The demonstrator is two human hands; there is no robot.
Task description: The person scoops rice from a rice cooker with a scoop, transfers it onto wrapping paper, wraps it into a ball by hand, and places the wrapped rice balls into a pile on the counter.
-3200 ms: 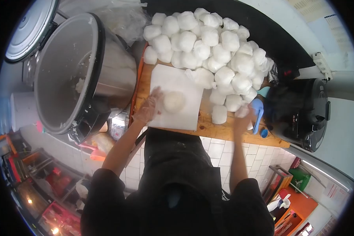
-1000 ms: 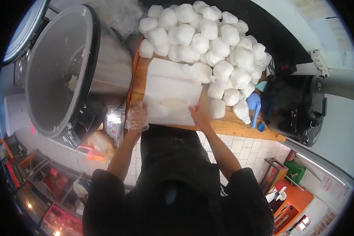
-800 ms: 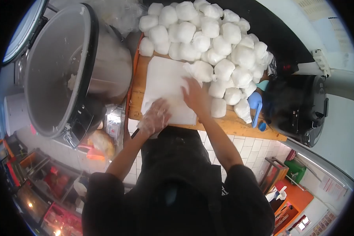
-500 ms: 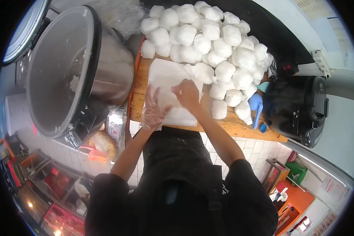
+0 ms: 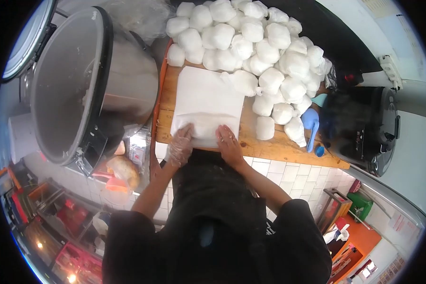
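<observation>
1. The white paper (image 5: 206, 90) lies flat at the near edge of the counter (image 5: 274, 149), close to the near left corner. Its near part looks folded over.
2. A low bump (image 5: 207, 121) shows in that part. I think the fold now covers something soft, but I can't see inside.
3. The left hand (image 5: 180, 148), in a clear glove, has its fingertips on the paper's left side. The bare right hand (image 5: 229, 147) has its fingers close together on the right side. I can't tell if either hand pinches the paper.
4. White bundles (image 5: 222, 35) pile up along the far edge.
5. A blue spoon (image 5: 311, 122) lies near the right edge.
6. A big pot (image 5: 130, 80) stands past the left edge.
</observation>
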